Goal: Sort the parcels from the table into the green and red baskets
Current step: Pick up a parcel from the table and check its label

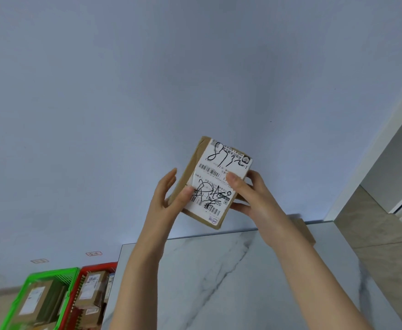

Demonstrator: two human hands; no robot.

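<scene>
Pale blue-grey wall (147, 91) filled most of the view, with a white veined table (219, 282) below it. Green basket (52, 272) and red basket (97, 266) sat off the table's left end, the red one nearer the table, both holding brown parcels. One labelled parcel (215, 182) was raised above the table's far edge. Left hand (166, 201) and right hand (250, 196) each gripped a side, thumbs on the label. Step judged: reading the label. Next: choose a basket, carry the parcel left past the table's end.
</scene>
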